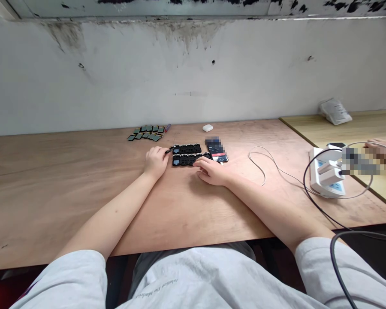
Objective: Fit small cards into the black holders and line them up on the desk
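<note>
My left hand [156, 163] rests on the table at the left end of two black rows, its fingers closed on a thin dark tool [170, 150] whose kind I cannot make out. The tool's tip points at the upper black row [189, 149] of small moulded plastic parts. Just in front lies the lower black row [184, 160], with a grey-blue piece in its left part. My right hand [211, 171] lies at this row's right end, fingertips on it, thumb and fingers apart. Its fingers cover some of that end.
Small green-grey boards [147, 134] lie at the back, beside a purple-handled tool [167, 128]. A phone [216, 150] and white earbud case [207, 128] are right of the rows. Cables run to a power strip [330, 189]; another person's hand [384, 150] is far right.
</note>
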A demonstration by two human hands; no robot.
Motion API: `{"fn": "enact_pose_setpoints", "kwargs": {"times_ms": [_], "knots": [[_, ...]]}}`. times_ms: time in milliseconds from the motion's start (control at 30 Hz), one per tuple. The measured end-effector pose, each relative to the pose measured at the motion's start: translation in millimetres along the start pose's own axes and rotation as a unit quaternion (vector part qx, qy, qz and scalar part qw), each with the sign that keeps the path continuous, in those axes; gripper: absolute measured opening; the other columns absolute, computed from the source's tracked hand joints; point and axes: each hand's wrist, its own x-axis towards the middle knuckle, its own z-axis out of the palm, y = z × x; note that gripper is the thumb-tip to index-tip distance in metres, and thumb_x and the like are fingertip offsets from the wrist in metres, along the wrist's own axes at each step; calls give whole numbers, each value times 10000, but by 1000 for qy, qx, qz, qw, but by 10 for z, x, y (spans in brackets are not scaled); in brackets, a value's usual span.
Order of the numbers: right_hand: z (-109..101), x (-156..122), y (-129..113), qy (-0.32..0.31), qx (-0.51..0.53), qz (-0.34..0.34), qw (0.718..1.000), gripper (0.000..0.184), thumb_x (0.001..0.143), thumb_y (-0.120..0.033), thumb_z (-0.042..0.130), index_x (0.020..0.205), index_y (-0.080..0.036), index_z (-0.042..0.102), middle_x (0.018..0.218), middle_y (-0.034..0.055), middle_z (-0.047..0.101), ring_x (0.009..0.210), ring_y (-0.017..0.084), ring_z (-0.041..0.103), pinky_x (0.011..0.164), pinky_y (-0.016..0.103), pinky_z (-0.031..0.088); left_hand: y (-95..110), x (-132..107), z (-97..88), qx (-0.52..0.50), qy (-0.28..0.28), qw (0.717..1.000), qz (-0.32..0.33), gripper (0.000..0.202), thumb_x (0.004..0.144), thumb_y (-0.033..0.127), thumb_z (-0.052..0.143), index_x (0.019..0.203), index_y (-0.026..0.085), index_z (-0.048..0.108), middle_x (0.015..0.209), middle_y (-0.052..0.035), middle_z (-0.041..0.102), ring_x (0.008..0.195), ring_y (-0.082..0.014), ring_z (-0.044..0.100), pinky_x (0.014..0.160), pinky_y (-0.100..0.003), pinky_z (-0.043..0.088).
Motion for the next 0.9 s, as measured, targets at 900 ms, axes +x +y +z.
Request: {"fn": "enact_pose_setpoints", "kwargs": {"times_ms": [900], "knots": [[-5,19,20,-25,-11,-20,999,139,1014,-217,544,1005,-228,682,1136,110,694,939,212,682,809,348,575,-189,193,182,65,-142,988,-11,458,1013,438,463,1334,229,714,1308,-170,684,1290,-402,519,1031,-574,420]]}}
